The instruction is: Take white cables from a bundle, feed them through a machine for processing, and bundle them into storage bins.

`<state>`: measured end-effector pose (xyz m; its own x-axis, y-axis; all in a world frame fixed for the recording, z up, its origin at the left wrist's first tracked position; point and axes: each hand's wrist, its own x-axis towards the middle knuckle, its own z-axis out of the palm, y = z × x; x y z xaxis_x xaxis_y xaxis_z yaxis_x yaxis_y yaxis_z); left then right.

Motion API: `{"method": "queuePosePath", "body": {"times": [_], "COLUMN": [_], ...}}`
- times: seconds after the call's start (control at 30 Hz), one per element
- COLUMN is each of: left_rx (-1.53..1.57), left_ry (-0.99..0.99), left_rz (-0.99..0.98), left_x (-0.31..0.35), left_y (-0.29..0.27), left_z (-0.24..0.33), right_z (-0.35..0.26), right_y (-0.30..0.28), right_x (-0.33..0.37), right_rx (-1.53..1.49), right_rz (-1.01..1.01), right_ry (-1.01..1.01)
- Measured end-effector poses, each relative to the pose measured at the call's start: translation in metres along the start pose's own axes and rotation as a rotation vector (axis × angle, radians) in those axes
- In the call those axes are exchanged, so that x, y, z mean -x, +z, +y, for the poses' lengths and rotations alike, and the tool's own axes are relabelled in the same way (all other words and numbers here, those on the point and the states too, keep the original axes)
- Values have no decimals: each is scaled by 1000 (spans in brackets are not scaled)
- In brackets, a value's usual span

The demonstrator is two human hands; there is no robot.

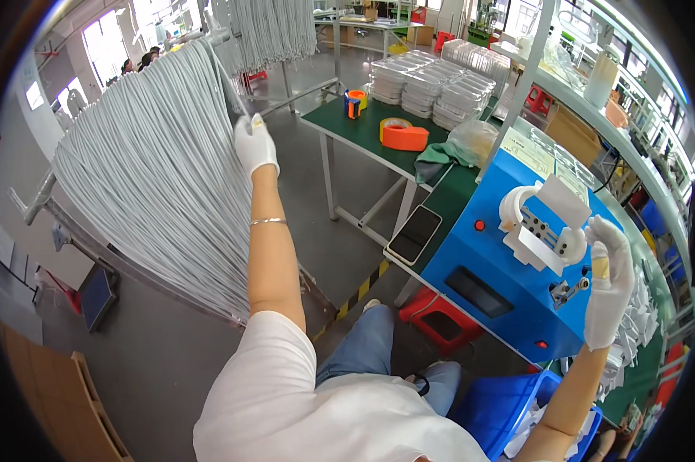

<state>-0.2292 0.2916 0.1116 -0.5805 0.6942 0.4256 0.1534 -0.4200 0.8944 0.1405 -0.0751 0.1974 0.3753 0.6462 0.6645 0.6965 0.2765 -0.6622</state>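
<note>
My left hand (255,146), in a white glove, reaches out to the right edge of a rack hung thick with light grey cables (162,154). Its fingers are closed around a thin strand of cable at the top of the bunch. On the other side, my gloved right hand (611,285) is raised beside a blue bench machine (470,254), fingers a little bent and apart, with nothing visible in them. Closest to that hand is a white round fixture (520,208) with flat white plates on the machine's top. A small metal clamp (567,292) sits just left of the wrist.
A green table (339,123) carries stacked clear plastic trays (432,81), orange tape (403,137) and a green cloth (440,158). A phone (415,235) lies by the machine. Below are a red stool (440,319) and a blue bin (494,404). White parts (632,331) pile up at right.
</note>
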Motion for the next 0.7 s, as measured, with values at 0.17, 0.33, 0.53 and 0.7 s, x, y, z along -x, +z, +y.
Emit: {"method": "queuePosePath", "body": {"times": [0.17, 0.33, 0.53, 0.7], "left_rx": [698, 698, 282, 432], "left_ry": [-20, -1076, 241, 367], "left_rz": [-815, -1775, -2304, -2410], "left_x": [94, 286, 434, 367], "left_y": [14, 4, -28, -19], "left_z": [37, 68, 65, 106], "right_z": [-29, -47, -51, -22], "right_y": [21, 80, 68, -26], "right_x": [5, 7, 38, 68], "right_rx": [37, 80, -550, -292], "right_rz": [-96, -466, -670, -448], "right_ry": [-77, -49, 432, 599]}}
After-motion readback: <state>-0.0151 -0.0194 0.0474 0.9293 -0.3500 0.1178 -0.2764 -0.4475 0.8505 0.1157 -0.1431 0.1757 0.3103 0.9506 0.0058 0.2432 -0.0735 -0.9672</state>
